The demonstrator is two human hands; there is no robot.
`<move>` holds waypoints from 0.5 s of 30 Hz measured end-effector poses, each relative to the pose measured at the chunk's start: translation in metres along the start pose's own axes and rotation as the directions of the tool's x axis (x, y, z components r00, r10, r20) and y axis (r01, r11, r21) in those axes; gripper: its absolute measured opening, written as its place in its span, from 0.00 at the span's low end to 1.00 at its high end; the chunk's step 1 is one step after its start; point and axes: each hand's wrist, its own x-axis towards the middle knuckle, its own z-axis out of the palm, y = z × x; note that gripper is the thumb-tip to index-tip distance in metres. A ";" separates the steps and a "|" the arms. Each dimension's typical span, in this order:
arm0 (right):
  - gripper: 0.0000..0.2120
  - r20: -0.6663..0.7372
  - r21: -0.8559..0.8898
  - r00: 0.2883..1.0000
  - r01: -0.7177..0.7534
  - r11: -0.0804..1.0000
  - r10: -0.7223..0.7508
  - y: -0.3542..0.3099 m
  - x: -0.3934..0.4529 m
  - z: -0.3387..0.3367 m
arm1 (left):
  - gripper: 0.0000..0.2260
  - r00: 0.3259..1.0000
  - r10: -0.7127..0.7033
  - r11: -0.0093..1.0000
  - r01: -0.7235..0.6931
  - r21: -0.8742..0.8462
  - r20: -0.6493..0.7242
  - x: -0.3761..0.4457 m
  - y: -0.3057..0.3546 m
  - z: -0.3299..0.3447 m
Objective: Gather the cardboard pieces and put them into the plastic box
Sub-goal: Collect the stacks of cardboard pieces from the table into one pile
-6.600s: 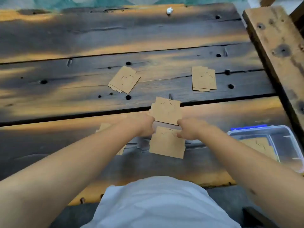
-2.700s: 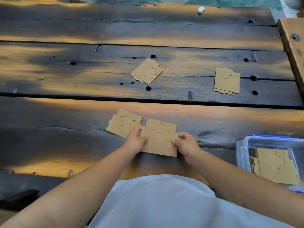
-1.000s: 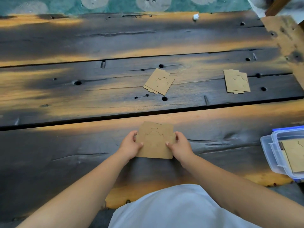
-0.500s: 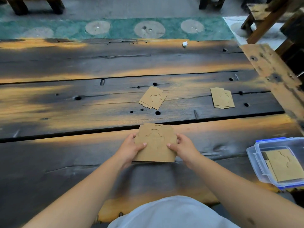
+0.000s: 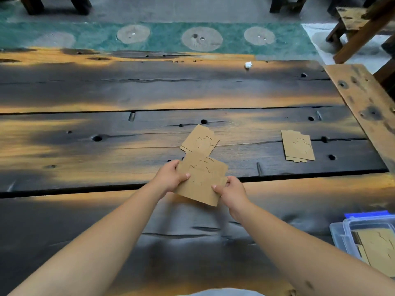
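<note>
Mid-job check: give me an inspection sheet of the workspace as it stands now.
Surface: dark plank table, worn, with holes.
Job's things: held cardboard stack; middle stack and right stack lying loose; plastic box at right, cardboard inside.
Clutter: white scrap near far edge.
Grippers: left hand and right hand grip the held stack.
Cables: nothing seen.
Surroundings: green mat, wooden furniture beyond.

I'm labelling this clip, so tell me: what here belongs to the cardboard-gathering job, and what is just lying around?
Belongs to the job:
- held cardboard stack, gripped by left hand and right hand
- middle cardboard pile
- right cardboard pile
- plastic box, cardboard already inside

Just lying about:
- white scrap
- wooden stool
- green mat
</note>
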 end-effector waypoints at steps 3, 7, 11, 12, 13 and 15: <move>0.08 -0.025 0.088 0.998 -0.056 0.995 0.059 -0.003 0.022 0.014 | 0.13 0.999 -0.023 0.996 0.025 0.087 -0.027 0.031 0.017 -0.005; 0.09 -0.033 0.197 0.987 -0.146 0.970 0.155 -0.007 0.053 0.031 | 0.18 0.999 -0.046 0.991 0.044 0.125 0.011 0.072 0.030 -0.007; 0.08 -0.052 0.219 0.977 -0.189 0.957 0.205 -0.011 0.083 0.045 | 0.20 0.999 -0.050 0.976 0.047 0.211 0.010 0.108 0.033 -0.008; 0.08 -0.058 0.220 0.975 -0.198 0.955 0.215 -0.011 0.090 0.048 | 0.21 0.998 -0.057 0.971 0.055 0.233 0.004 0.116 0.033 -0.008; 0.08 -0.062 0.219 0.972 -0.207 0.953 0.226 -0.012 0.097 0.051 | 0.21 0.998 -0.066 0.966 0.064 0.249 -0.001 0.123 0.032 -0.008; 0.08 -0.073 0.212 0.967 -0.224 0.951 0.244 -0.011 0.109 0.057 | 0.20 0.997 -0.073 0.959 0.072 0.273 -0.005 0.136 0.030 -0.009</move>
